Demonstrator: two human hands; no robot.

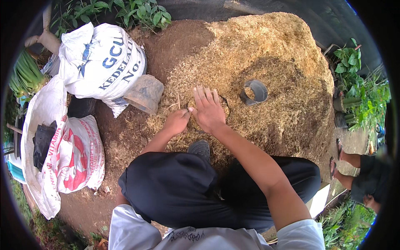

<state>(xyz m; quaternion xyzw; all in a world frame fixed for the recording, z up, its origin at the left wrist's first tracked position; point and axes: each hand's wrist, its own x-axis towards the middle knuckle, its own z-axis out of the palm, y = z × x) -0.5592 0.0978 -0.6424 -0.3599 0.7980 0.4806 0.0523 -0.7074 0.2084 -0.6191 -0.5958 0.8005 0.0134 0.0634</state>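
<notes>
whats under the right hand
Pale shavings show around the right hand, with a dark curved rim beside it; whatever lies directly beneath the hand is covered.

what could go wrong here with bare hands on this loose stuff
Splinters might prick the right hand, spread over pale shavings. The thin stick beside the left hand could poke it. The dark grey cylinder, resting on loose shavings, may tip or slide if they shift.

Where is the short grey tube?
In the head view, the short grey tube sits right of centre on the pale brown pile, to the right of the person's right hand.
</notes>
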